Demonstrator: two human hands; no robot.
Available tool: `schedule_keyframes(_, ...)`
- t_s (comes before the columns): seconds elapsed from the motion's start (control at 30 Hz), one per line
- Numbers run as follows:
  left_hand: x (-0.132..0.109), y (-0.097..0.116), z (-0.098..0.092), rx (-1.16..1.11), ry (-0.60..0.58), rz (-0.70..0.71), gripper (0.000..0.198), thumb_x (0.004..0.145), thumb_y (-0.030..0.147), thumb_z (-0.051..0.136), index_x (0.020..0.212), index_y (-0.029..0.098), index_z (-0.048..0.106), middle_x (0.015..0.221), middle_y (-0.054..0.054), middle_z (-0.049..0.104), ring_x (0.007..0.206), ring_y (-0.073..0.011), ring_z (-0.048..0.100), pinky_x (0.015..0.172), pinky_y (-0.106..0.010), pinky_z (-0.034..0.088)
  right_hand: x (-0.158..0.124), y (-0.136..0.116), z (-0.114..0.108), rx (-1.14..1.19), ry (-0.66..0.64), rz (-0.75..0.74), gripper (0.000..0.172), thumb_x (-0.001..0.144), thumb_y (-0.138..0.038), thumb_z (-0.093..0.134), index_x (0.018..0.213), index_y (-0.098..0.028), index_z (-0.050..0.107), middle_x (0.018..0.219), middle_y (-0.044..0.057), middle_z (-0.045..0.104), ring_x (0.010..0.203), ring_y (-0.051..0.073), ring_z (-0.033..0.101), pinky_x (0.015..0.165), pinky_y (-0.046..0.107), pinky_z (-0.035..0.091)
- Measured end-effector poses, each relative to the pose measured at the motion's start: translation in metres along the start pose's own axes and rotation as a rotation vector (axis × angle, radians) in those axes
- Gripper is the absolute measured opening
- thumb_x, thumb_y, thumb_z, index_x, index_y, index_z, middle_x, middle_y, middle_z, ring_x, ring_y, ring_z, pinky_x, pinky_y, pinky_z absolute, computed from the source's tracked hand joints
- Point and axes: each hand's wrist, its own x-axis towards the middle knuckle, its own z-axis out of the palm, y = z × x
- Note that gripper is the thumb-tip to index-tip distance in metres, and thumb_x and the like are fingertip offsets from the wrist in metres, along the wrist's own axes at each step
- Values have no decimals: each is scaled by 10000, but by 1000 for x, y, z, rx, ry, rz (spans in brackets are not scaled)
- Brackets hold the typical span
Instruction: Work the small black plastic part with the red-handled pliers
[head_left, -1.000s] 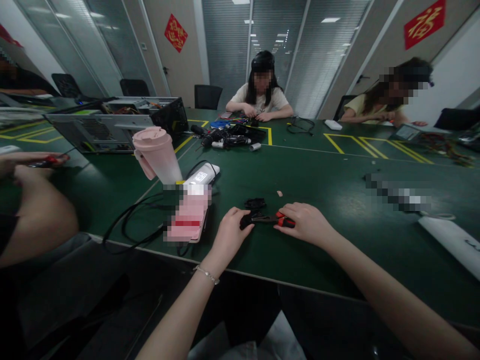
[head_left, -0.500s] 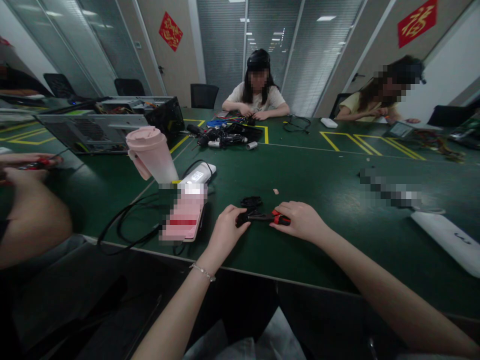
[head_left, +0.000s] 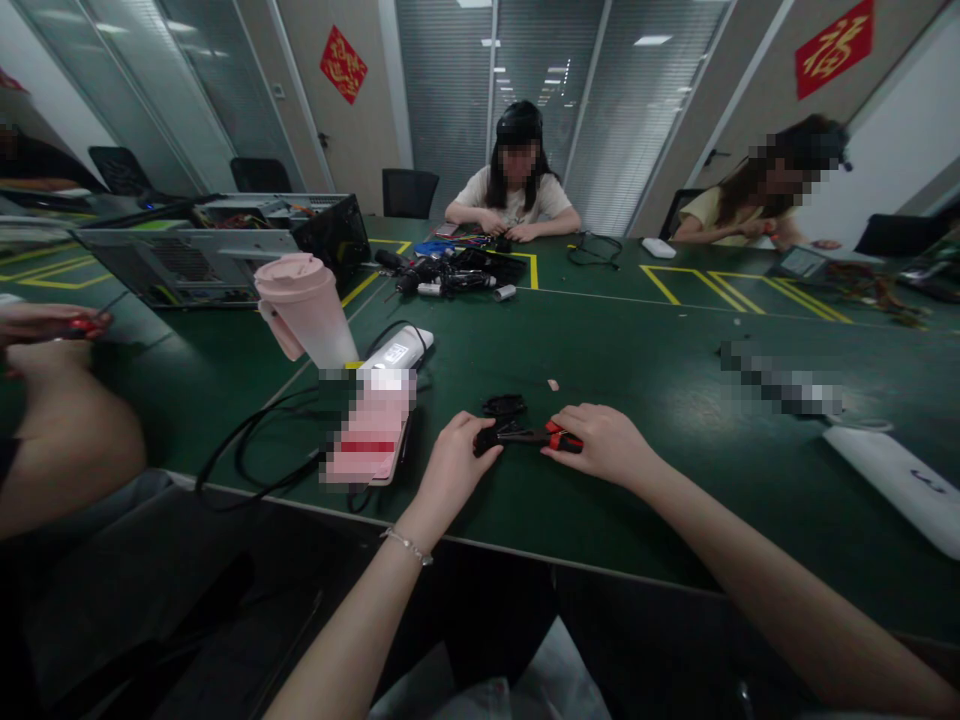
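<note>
My right hand [head_left: 600, 438] is closed round the red and black handles of a pair of pliers [head_left: 568, 440], whose jaws point left. Between the thumb and fingers of my left hand [head_left: 459, 455] is a small black plastic part [head_left: 487, 438], and the tips of the pliers reach it. Whether the jaws grip it I cannot tell. Just beyond my left fingertips another black piece [head_left: 504, 404] lies on the green table [head_left: 645, 500]. A small pale scrap [head_left: 553, 385] rests farther off, above my right hand.
Left of my hands lie a pink phone-like item [head_left: 367, 440], a white device [head_left: 397, 350] with black cable, and a pink tumbler [head_left: 304, 305]. An opened computer case [head_left: 187, 265] stands behind. Tools and parts [head_left: 450, 275] are heaped ahead; a white power strip [head_left: 892, 480] lies right. Co-workers sit around.
My hands keep nearly the same place and hold. The handles of the pliers look slightly closer together. At the left, a co-worker's hand with a red-handled tool has shifted a little.
</note>
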Motion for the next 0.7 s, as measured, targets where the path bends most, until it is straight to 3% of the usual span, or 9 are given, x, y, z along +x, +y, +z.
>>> schedule_keyframes(0.23, 0, 0, 0, 3, 0, -5, 289, 719, 182, 630, 1007, 174, 620, 864, -27, 542, 679, -133, 528, 673, -287, 476, 0, 0, -3, -111, 51, -58, 402, 812, -488, 446, 932, -141, 611, 868, 105, 639, 737, 191, 545, 626, 302, 378)
schedule_keyframes(0.53, 0, -3, 2, 11, 4, 1, 295, 724, 187, 633, 1019, 177, 616, 861, -24, 549, 673, -134, 530, 657, -283, 478, 0, 1, 1, 4, 12, -10, 412, 807, -520, 439, 934, -164, 605, 856, 86, 641, 743, 174, 564, 628, 287, 402)
schedule_keyframes(0.7, 0, 1, 0, 15, -6, -13, 295, 721, 167, 634, 1016, 159, 614, 859, -28, 549, 666, -132, 528, 652, -279, 478, 1, 1, -1, -50, 30, -44, 406, 814, -494, 441, 950, -148, 603, 883, 100, 638, 762, 188, 556, 643, 302, 401)
